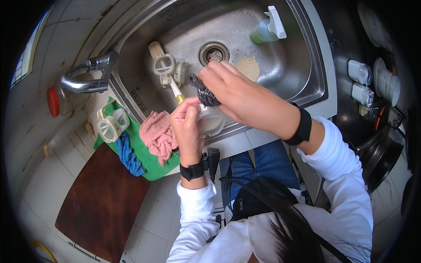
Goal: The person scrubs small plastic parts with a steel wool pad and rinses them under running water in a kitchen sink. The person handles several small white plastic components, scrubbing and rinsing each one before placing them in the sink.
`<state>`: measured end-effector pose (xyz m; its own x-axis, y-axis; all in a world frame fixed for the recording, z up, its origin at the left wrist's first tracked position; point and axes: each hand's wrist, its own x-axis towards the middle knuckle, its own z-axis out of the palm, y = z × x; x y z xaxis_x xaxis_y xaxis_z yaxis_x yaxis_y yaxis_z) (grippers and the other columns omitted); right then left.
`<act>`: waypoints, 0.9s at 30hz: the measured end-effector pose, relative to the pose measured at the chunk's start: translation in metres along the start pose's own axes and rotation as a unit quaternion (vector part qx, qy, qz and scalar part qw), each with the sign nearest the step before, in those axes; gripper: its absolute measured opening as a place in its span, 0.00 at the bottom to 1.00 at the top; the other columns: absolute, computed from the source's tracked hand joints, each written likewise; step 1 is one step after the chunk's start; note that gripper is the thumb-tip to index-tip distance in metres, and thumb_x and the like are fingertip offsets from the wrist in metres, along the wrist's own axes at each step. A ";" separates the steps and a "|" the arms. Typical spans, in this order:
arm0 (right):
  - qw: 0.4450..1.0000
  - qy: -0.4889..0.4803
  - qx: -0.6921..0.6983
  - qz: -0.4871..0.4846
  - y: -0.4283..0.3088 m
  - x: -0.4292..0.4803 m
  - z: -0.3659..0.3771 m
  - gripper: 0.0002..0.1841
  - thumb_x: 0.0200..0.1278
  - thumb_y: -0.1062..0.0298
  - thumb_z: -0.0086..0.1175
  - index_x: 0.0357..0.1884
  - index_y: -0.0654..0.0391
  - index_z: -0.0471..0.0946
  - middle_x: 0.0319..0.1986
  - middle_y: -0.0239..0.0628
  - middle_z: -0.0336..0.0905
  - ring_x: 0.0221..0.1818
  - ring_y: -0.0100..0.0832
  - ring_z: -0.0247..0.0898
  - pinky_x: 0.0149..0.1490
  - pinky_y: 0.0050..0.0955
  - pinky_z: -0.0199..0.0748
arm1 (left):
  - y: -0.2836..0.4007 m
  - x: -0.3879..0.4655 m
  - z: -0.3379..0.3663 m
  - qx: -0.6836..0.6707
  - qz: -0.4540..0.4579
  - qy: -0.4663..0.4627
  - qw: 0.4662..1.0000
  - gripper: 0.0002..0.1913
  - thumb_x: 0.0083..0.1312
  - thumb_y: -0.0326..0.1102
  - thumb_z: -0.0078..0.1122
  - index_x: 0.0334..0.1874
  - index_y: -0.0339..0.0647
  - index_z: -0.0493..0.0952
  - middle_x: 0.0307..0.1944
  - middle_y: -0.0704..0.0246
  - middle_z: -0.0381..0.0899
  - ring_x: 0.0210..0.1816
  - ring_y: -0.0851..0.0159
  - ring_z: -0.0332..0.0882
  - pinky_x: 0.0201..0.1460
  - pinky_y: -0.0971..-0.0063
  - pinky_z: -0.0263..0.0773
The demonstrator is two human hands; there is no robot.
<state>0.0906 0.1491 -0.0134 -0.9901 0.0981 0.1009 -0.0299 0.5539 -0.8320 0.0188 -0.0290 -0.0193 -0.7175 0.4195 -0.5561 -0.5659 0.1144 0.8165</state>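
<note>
My left hand (187, 128) holds a clear plastic container (211, 122) with a pale rim, over the sink's front edge. My right hand (227, 88) grips a dark mesh scouring pad (208, 95) and presses it against the container's top. Just beyond my left hand, a white and yellow handle (177, 93) slants into the sink. Around its far end lie clear-lidded cream containers (164, 64) and a pale-bristled brush (156, 49). A ragged beige piece (248, 68) lies on the sink floor, right of the drain (214, 55).
A spray bottle (265, 29) lies in the steel sink (177, 29). Left are the faucet (82, 79), a red-lidded jar (54, 102), and a green cloth (153, 169) with a pink towel (158, 133), blue cloth (128, 157) and clear container (110, 128). A brown wooden top (102, 203) stands below.
</note>
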 end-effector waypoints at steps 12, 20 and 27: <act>0.965 0.195 0.062 0.164 -0.009 -0.004 0.038 0.32 0.63 0.63 0.69 0.59 0.68 0.62 0.46 0.57 0.75 0.50 0.52 0.76 0.56 0.40 0.74 | -0.005 0.022 0.001 -0.245 -0.139 0.134 0.950 0.13 0.79 0.44 0.54 0.49 0.40 0.76 0.30 0.71 0.75 0.20 0.78 0.62 0.21 0.83 0.57; 0.979 0.158 0.056 0.117 -0.023 0.020 0.048 0.31 0.54 0.71 0.67 0.56 0.70 0.62 0.50 0.61 0.67 0.55 0.62 0.66 0.61 0.49 0.68 | -0.003 0.027 0.010 -0.258 -0.132 0.090 0.953 0.17 0.79 0.45 0.55 0.52 0.37 0.79 0.33 0.73 0.79 0.23 0.79 0.70 0.26 0.83 0.65; 0.967 0.171 0.072 0.175 -0.021 0.004 0.051 0.32 0.55 0.71 0.64 0.58 0.71 0.61 0.50 0.63 0.66 0.56 0.64 0.66 0.62 0.51 0.68 | 0.013 0.033 0.019 -0.264 -0.090 0.011 0.960 0.18 0.76 0.39 0.60 0.60 0.32 0.78 0.34 0.73 0.80 0.28 0.77 0.74 0.32 0.80 0.72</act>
<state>0.0806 0.0958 -0.0230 -0.8402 0.5404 -0.0452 0.2548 0.3198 -0.9126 -0.0046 0.0031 -0.0237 -0.5932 0.4167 -0.6888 -0.8049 -0.2911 0.5171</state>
